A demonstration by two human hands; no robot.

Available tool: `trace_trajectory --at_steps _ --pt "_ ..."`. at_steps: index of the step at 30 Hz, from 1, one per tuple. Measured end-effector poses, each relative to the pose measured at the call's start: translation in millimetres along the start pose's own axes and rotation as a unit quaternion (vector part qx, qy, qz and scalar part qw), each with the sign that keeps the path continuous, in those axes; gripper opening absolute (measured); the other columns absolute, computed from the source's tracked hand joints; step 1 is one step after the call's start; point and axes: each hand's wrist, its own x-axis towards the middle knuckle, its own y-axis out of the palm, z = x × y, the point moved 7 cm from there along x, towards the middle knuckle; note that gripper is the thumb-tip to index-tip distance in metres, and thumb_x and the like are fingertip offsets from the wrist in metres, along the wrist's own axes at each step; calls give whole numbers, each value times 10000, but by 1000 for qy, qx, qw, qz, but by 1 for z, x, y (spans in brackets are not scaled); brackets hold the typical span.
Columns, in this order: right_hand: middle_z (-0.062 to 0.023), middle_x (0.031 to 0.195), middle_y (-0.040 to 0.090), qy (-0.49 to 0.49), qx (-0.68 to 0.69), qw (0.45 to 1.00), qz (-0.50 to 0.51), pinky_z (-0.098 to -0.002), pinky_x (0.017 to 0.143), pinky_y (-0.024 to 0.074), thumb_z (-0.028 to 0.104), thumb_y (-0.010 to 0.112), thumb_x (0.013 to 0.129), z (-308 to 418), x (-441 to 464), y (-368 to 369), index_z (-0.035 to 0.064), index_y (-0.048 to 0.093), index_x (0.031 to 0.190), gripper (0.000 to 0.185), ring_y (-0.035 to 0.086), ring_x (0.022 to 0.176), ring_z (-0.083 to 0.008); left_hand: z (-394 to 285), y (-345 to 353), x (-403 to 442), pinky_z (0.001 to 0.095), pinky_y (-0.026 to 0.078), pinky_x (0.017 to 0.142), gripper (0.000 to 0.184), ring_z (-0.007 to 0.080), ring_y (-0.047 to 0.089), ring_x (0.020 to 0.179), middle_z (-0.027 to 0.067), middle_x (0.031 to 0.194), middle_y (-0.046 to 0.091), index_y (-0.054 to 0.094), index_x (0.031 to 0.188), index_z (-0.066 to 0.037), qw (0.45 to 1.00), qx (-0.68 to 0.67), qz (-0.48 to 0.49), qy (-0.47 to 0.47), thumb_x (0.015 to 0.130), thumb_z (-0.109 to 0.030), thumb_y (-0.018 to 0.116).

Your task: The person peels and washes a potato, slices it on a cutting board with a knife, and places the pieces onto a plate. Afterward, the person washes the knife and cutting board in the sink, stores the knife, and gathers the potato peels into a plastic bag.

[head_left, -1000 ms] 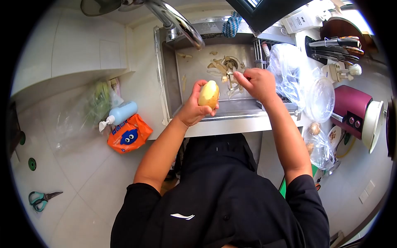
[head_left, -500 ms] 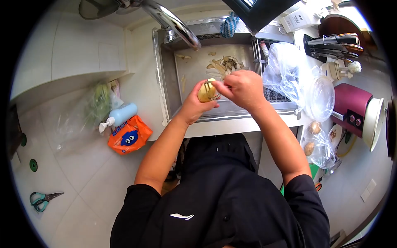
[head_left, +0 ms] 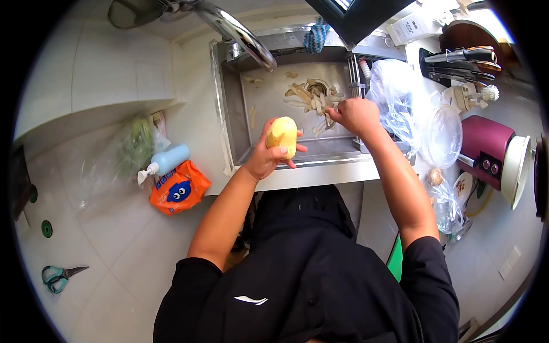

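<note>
My left hand (head_left: 265, 158) holds a mostly peeled yellow potato (head_left: 282, 137) over the sink's front edge, with a strip of brown skin on its left side. To the right, my right hand (head_left: 355, 117) is closed around a metal peeler (head_left: 329, 121), whose head points down into the sink; most of its handle is hidden by the fingers. The two hands are apart. Pale peelings (head_left: 309, 98) lie on the bottom of the steel sink (head_left: 269, 108), most of them around the drain (head_left: 318, 87).
The faucet (head_left: 240, 35) reaches over the sink. Right of it are a rack (head_left: 357, 77), plastic bags (head_left: 394, 97), a knife block (head_left: 430, 66) and a maroon appliance (head_left: 487, 146). A blue pump bottle (head_left: 171, 159), orange pack (head_left: 180, 188) and scissors (head_left: 57, 277) lie left.
The peeler was against the potato half a second ago; my right hand has since moved right, away from it. The potato has turned in my left hand and shows more yellow flesh.
</note>
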Motion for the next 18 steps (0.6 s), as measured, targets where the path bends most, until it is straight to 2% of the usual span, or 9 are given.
trace_trajectory --at_steps 2,3,5,8,11,13,15,17,18 --pt "-87 625 675 -21 73 993 -91 -437 559 540 563 645 920 21 -14 -30 137 726 647 513 690 608 -313 1 -17 7 399 636 824 747 336 635 1209 122 1380 534 354 1505 -155 1000 14 -23 9 859 -28 706" --pt "-87 625 675 -19 72 993 -92 -437 559 540 563 645 920 31 -20 -38 137 726 647 513 690 608 -313 2 -15 9 399 636 824 747 336 635 1209 122 1380 534 354 1505 -155 1000 14 -21 8 859 -28 706" --pt "-75 580 636 -70 206 948 -232 -416 511 509 515 707 894 55 -35 -72 137 686 595 483 653 550 -298 0 -18 12 385 621 797 723 314 634 1196 112 1387 541 365 1481 -148 994 63 -86 33 851 9 683" --pt "-73 561 610 -113 228 923 -288 -409 489 487 477 750 868 77 -39 -91 144 663 571 455 628 526 -290 -2 -20 17 373 591 762 676 289 630 1182 93 1374 553 403 1439 -157 979 168 -89 69 847 42 661" --pt "-71 560 606 -183 258 901 -295 -403 484 481 474 753 863 70 -32 -74 145 657 561 457 631 529 -283 -12 2 10 366 564 744 657 286 629 1171 92 1334 566 426 1410 -175 992 84 -28 91 839 57 654" --pt "-68 585 633 -186 251 908 -281 -421 503 495 509 723 873 50 -26 -55 139 686 586 470 649 550 -291 -3 -3 11 368 564 735 665 294 629 1170 89 1319 568 429 1417 -183 994 68 -30 85 836 43 659" --pt "-79 621 665 -22 65 988 -141 -450 539 519 563 668 899 17 -10 -22 137 726 634 505 671 582 -306 -6 -4 6 370 563 726 674 302 629 1168 86 1303 570 431 1425 -192 994 56 -33 84 833 28 664" --pt "-90 626 670 24 66 991 -111 -461 556 528 581 644 910 -9 -16 -4 138 741 658 519 676 594 -316 -14 6 -4 380 573 690 665 332 632 1174 85 1291 569 435 1439 -202 998 -13 -13 63 840 -13 655" --pt "-100 631 675 64 64 993 -74 -472 573 537 600 619 921 -14 -21 -4 140 756 681 536 682 605 -327 -14 1 -4 378 578 616 633 360 653 1146 90 1278 583 436 1455 -242 998 2 -36 51 884 -136 688"
